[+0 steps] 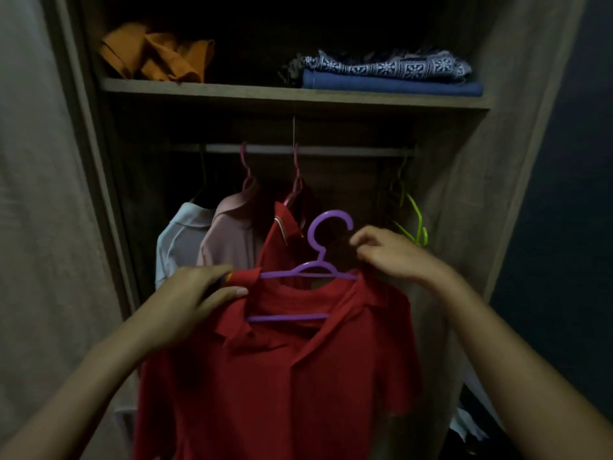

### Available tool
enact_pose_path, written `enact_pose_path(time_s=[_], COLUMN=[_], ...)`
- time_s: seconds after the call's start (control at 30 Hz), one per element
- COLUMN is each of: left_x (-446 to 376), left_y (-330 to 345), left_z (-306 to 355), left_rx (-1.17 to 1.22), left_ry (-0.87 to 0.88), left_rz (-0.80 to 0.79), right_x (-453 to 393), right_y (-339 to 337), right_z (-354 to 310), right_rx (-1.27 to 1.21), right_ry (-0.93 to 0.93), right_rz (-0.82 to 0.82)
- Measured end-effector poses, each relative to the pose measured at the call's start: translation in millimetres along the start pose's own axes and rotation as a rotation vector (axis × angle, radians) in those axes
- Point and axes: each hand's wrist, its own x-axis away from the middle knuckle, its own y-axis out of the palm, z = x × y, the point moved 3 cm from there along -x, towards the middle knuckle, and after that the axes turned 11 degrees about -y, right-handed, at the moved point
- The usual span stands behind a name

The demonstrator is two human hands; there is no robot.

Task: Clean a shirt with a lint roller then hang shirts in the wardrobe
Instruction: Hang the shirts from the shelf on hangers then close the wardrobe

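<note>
A red polo shirt (pixel 282 376) hangs on a purple plastic hanger (pixel 318 260), held up in front of the open wardrobe below the rail (pixel 331 150). My left hand (pixel 195 293) grips the shirt's left shoulder and collar at the hanger's left end. My right hand (pixel 388 252) pinches the shirt's right shoulder at the hanger's right end. The purple hook is free, below the rail and not on it. No lint roller is in view.
On the rail hang a pale blue shirt (pixel 180 240), a pink shirt (pixel 229 237) and another red shirt (pixel 282 227) on pink hangers; empty green hangers (pixel 413 217) hang at right. The shelf (pixel 292 94) above holds orange cloth (pixel 156 58) and folded blue fabrics (pixel 391 78).
</note>
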Motion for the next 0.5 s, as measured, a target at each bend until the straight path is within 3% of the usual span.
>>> enact_pose_path(time_s=[0.1,0.2,0.23,0.3,0.4,0.5], left_x=[-3.6,-7.7,-8.3,-9.3,-11.0,-14.2], left_y=[2.1,6.0,5.6,1.6,-4.6,-0.9], left_z=[1.1,7.1,7.9,4.0,-5.2,-6.3], left_rx=[-0.045,-0.078,-0.090,-0.108,-0.080,-0.092], left_ry=[0.045,0.101,0.105,0.090,0.024,-0.062], left_rz=[0.010,-0.008,-0.014,0.016,0.100,0.153], right_x=[4.3,4.8,3.7,6.6,30.8,50.3], right_y=[19.4,25.1,18.9,-2.2,-16.3,9.9], right_z=[16.1,20.7,22.8,24.9,9.2,-19.6], right_rx=[-0.007,0.009,0.080,0.211,0.132,0.239], right_ry=[0.176,0.151,0.144,0.143,0.050,-0.175], right_rz=[-0.321,-0.338,-0.270,0.028,0.475,0.583])
